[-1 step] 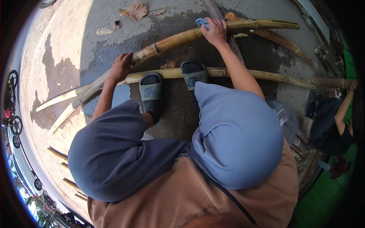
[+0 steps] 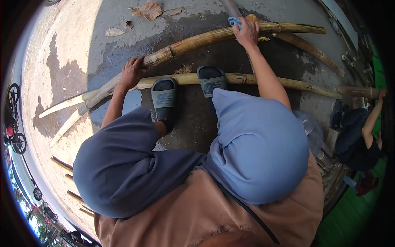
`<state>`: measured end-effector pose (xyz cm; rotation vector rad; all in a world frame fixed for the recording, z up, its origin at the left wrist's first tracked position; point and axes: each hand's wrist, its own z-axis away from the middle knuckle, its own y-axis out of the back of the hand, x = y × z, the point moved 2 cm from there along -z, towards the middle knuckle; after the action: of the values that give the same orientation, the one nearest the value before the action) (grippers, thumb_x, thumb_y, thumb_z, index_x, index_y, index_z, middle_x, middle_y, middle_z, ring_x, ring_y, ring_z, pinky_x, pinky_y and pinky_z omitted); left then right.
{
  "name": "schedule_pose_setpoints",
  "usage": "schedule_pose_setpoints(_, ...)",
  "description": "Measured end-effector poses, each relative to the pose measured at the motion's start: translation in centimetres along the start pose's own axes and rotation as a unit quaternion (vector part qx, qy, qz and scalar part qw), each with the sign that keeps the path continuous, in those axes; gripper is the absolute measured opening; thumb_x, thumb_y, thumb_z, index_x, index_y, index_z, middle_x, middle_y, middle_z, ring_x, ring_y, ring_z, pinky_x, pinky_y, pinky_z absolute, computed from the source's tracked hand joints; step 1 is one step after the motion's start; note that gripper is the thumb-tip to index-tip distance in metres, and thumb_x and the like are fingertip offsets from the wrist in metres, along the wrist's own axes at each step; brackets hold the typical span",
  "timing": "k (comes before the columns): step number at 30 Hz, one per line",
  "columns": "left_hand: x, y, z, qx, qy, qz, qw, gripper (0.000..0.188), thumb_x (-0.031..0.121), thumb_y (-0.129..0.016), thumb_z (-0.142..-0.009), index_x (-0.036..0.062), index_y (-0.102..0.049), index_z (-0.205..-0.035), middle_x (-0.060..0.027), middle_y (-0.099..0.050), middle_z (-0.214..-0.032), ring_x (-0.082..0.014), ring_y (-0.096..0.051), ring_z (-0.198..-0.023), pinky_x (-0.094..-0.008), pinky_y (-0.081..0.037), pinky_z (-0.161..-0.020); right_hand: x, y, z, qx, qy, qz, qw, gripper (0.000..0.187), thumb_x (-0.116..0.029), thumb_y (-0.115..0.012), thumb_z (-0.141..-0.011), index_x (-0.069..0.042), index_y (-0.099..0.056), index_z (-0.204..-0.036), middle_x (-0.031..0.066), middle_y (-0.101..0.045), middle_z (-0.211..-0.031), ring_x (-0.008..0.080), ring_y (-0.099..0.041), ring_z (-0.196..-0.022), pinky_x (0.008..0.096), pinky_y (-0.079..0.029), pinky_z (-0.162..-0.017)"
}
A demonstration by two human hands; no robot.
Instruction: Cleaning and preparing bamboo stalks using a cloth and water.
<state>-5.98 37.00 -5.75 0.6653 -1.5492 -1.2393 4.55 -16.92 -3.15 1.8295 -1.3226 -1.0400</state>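
A long yellow-brown bamboo pole (image 2: 193,43) lies slantwise in front of me, its far end at the upper right. My left hand (image 2: 132,72) is closed over the pole's left part, fingers curled on top. Farther right, my right hand (image 2: 248,33) grips a crumpled light-blue cloth (image 2: 235,22) and rests against the pole; the fingers' undersides are hidden. A second bamboo pole (image 2: 284,83) runs nearer to me, passing beside my sandals. The two poles cross or overlap at the left, past my left hand.
My sandals (image 2: 163,99) stand on wet concrete (image 2: 185,136). A grey pipe (image 2: 231,9) and a brown bamboo piece (image 2: 308,50) lie beyond the pole. Dry leaves (image 2: 149,10) are scattered ahead. At the right, another person (image 2: 356,142) holds a bamboo piece (image 2: 358,91). Motorbikes stand far left.
My right hand has slid a short way right along the pole with the blue cloth. The left hand and the poles stay nearly where they were.
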Motion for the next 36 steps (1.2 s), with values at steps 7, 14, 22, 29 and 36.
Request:
schedule_pose_setpoints(7, 5.1, -0.1, -0.9, -0.016, 0.083, -0.100, 0.991, 0.088, 0.043, -0.089, -0.077, 0.0183, -0.048, -0.152, -0.0102, -0.064, -0.130, -0.0332, -0.057, -0.128, -0.0570, -0.041, -0.104, 10.6, 1.9, -0.9, -0.056, -0.130, 0.123, 0.982, 0.047, -0.040, -0.060, -0.097, -0.007, -0.059, -0.132, 0.0177, -0.069, -0.127, 0.0366, -0.060, -0.127, 0.0559, -0.036, -0.115)
schedule_pose_setpoints(14, 3.6, -0.3, -2.4, 0.023, 0.137, -0.102, 0.985, 0.073, 0.038, -0.090, -0.074, 0.0127, -0.052, -0.131, -0.0120, -0.072, -0.113, -0.0327, -0.066, -0.120, -0.0589, -0.040, -0.100, -18.3, -3.2, 3.3, -0.080, 0.083, -0.094, 0.989, 0.033, -0.028, -0.062, -0.097, -0.014, -0.065, -0.127, 0.0094, -0.070, -0.125, 0.0308, -0.062, -0.124, 0.0596, -0.032, -0.115)
schedule_pose_setpoints(22, 2.6, 0.3, -1.9, 0.029, 0.086, -0.115, 0.989, 0.064, 0.036, -0.087, -0.072, 0.0115, -0.057, -0.123, -0.0129, -0.062, -0.123, -0.0355, -0.056, -0.125, -0.0630, -0.039, -0.103, -14.0, -2.3, 2.5, -0.043, 0.134, -0.134, 0.981, 0.028, -0.018, -0.063, -0.093, -0.018, -0.072, -0.119, 0.0059, -0.072, -0.116, 0.0279, -0.066, -0.115, 0.0476, -0.042, -0.106)
schedule_pose_setpoints(29, 2.9, -0.3, -2.7, 0.053, 0.073, -0.076, 0.993, 0.056, 0.020, -0.080, -0.076, 0.0160, -0.065, -0.130, -0.0125, -0.057, -0.127, -0.0349, -0.052, -0.128, -0.0650, -0.037, -0.108, 3.0, -0.4, 0.2, 0.100, -0.055, 0.065, 0.991, 0.029, -0.030, -0.064, -0.093, -0.020, -0.073, -0.118, 0.0057, -0.071, -0.120, 0.0304, -0.061, -0.125, 0.0543, -0.036, -0.114)
schedule_pose_setpoints(36, 3.4, 0.3, -5.2, -0.001, 0.066, -0.083, 0.994, 0.066, 0.017, -0.077, -0.080, 0.0180, -0.061, -0.144, -0.0106, -0.063, -0.131, -0.0352, -0.055, -0.133, -0.0783, -0.029, -0.115, -19.1, -4.2, 2.2, 0.015, 0.127, -0.227, 0.966, 0.021, -0.032, -0.069, -0.094, -0.016, -0.075, -0.106, 0.0068, -0.072, -0.115, 0.0280, -0.066, -0.113, 0.0457, -0.042, -0.103)
